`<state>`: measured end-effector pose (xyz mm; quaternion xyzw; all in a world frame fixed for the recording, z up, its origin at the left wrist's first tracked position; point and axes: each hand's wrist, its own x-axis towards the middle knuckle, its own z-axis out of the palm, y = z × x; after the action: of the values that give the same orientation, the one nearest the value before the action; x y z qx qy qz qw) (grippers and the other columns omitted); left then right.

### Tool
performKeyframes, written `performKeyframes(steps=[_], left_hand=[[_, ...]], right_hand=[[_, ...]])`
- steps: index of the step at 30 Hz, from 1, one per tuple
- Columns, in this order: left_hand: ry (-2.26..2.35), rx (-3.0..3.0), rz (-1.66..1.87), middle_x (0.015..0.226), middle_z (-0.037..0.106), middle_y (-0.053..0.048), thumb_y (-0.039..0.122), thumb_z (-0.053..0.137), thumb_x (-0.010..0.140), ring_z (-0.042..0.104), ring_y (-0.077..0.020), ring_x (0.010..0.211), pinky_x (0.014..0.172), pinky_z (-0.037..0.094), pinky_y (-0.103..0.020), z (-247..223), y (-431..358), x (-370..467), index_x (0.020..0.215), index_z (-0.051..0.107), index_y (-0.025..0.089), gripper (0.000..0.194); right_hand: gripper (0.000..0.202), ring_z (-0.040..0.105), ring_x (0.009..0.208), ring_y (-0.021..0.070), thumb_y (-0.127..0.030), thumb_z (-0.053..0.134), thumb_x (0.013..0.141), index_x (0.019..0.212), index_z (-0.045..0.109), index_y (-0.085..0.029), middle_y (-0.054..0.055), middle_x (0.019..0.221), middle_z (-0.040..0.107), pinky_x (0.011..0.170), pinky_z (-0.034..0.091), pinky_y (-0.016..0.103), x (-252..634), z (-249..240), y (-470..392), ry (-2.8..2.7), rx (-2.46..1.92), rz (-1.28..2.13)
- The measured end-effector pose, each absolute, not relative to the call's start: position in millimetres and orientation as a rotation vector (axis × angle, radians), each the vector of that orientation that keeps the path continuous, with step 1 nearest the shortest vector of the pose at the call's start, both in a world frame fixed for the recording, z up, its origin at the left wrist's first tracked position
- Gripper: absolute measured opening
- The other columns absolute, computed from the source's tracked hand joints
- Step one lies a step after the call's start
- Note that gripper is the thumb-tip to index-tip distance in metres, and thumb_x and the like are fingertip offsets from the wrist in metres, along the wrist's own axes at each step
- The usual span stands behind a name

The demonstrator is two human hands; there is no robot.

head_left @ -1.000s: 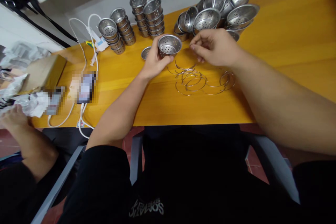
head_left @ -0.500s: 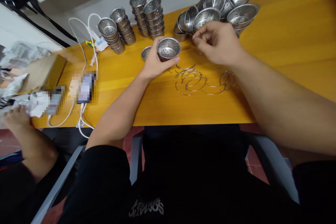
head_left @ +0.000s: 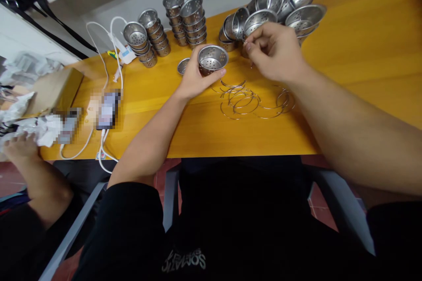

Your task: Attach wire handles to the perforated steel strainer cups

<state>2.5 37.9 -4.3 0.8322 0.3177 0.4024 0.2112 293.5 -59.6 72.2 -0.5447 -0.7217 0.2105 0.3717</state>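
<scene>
My left hand is wrapped round a perforated metal cup, whose open mouth faces up. Behind that hand, a second small metal cup shows only in part. To the right, the fingers of my right hand are pinched on what looks like a thin metal wire, mostly hidden by the hand. Several loose wire rings lie in a tangle on the table below both hands.
Nested stacks of perforated cups stand along the wall. A jumbled heap of cups lies behind my right hand. Left are a phone, white cables, a cardboard box and another person's hand by plastic bags.
My right hand has shifted very slightly right, and its wire shows less between the fingertips. The cup in my left hand has risen and tilted a little.
</scene>
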Motion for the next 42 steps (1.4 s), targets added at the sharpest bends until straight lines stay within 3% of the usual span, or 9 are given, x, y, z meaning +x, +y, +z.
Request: performKeyframes(steps=[4,8,12,16,24,31,36,39,42], left_hand=[[0.896,2.289,1.104,0.161,0.075,-0.016,0.109,0.078,0.089,0.077,-0.0397,0.152,0.140,0.059,-0.066,-6,38,2,0.171,0.054,0.034,0.113],[0.831,2.311,1.092,0.163,0.072,-0.017,0.107,0.074,0.095,0.076,-0.0384,0.154,0.140,0.059,-0.063,-12,42,1,0.179,0.046,0.034,0.114],[0.725,2.290,1.149,0.166,0.068,-0.016,0.104,0.079,0.095,0.074,-0.0372,0.156,0.143,0.055,-0.060,-23,55,-1,0.184,0.039,0.033,0.120],[0.628,2.255,1.116,0.178,0.061,-0.016,0.099,0.079,0.099,0.066,-0.0379,0.167,0.144,0.053,-0.058,-32,69,-4,0.190,0.030,0.034,0.122],[0.631,2.270,1.156,0.170,0.066,-0.014,0.092,0.096,0.089,0.069,-0.0378,0.157,0.142,0.057,-0.059,-36,76,-7,0.177,0.052,0.039,0.112],[0.701,2.232,1.171,0.163,0.068,-0.015,0.093,0.092,0.094,0.073,-0.0365,0.154,0.141,0.056,-0.059,-31,65,-2,0.180,0.044,0.033,0.116],[0.663,2.219,1.206,0.171,0.066,-0.015,0.088,0.089,0.100,0.072,-0.0353,0.159,0.142,0.058,-0.057,-31,66,0,0.185,0.039,0.035,0.112],[0.652,2.232,1.166,0.177,0.063,-0.016,0.084,0.079,0.110,0.069,-0.0344,0.164,0.143,0.057,-0.058,-31,67,-1,0.189,0.036,0.035,0.102],[0.663,2.270,1.177,0.175,0.064,-0.014,0.079,0.081,0.111,0.068,-0.0348,0.165,0.144,0.056,-0.063,-26,61,-3,0.187,0.042,0.037,0.095]], right_hand=[[0.078,0.073,0.095,0.0345,-0.097,0.049,0.116,0.148,0.072,-0.029,0.015,0.114,0.084,0.095,0.062,0.050,295,71,-59,-1.888,-1.414,0.529],[0.076,0.068,0.083,0.0304,-0.095,0.050,0.119,0.150,0.071,-0.029,0.011,0.102,0.081,0.085,0.059,0.047,300,61,-53,-1.903,-1.297,0.514],[0.079,0.060,0.068,0.0213,-0.098,0.056,0.118,0.136,0.078,-0.024,0.005,0.084,0.071,0.071,0.057,0.039,304,45,-41,-1.849,-1.107,0.426],[0.078,0.051,0.062,0.0150,-0.097,0.060,0.116,0.126,0.081,-0.022,0.003,0.079,0.066,0.061,0.051,0.033,304,35,-33,-1.817,-1.000,0.343],[0.076,0.049,0.061,0.0136,-0.095,0.063,0.117,0.125,0.082,-0.022,0.003,0.078,0.067,0.059,0.045,0.033,303,32,-30,-1.804,-0.972,0.333],[0.069,0.052,0.060,0.0148,-0.089,0.068,0.119,0.131,0.083,-0.023,0.002,0.076,0.067,0.060,0.051,0.034,307,26,-26,-1.802,-0.986,0.343],[0.063,0.051,0.060,0.0147,-0.084,0.072,0.120,0.133,0.085,-0.023,0.002,0.077,0.067,0.061,0.050,0.035,308,32,-30,-1.811,-0.985,0.370],[0.066,0.050,0.061,0.0146,-0.087,0.071,0.119,0.131,0.085,-0.023,0.003,0.078,0.067,0.059,0.045,0.035,306,36,-33,-1.820,-0.977,0.413],[0.076,0.049,0.062,0.0145,-0.096,0.065,0.116,0.128,0.085,-0.023,0.003,0.078,0.066,0.059,0.041,0.035,303,38,-36,-1.833,-0.968,0.421]])
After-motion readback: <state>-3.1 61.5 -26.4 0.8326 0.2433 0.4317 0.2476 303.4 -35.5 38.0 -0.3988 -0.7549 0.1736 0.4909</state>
